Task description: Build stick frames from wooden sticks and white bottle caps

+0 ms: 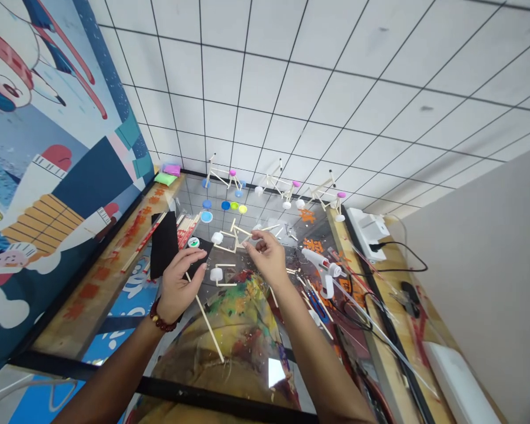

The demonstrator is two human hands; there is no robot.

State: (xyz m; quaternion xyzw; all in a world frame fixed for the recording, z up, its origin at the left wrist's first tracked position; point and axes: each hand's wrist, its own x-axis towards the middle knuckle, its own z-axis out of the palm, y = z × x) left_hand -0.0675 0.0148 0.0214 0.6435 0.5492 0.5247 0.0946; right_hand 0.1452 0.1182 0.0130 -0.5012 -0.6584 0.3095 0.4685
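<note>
My left hand (181,282), with a beaded bracelet on its wrist, has curled fingers and the thumb a little apart. A thin wooden stick (209,330) lies in the crook of its thumb and slants down toward me. My right hand (268,256) pinches at a small wooden stick frame (241,231) with thumb and forefinger; the exact contact is partly hidden. A white round cap (217,238) sits at the frame's left side. Nearer me, another white cap (216,274) has short sticks attached. Black cloth (163,244) lies beside my left hand.
Several finished-looking stick models (223,174) with coloured caps stand along the back wall. Loose caps (234,205) lie before them. A white glue gun (321,268) with its cable, blue-handled cutters (318,303) and a power strip (366,232) are at right. Bundled sticks (188,228) lie left.
</note>
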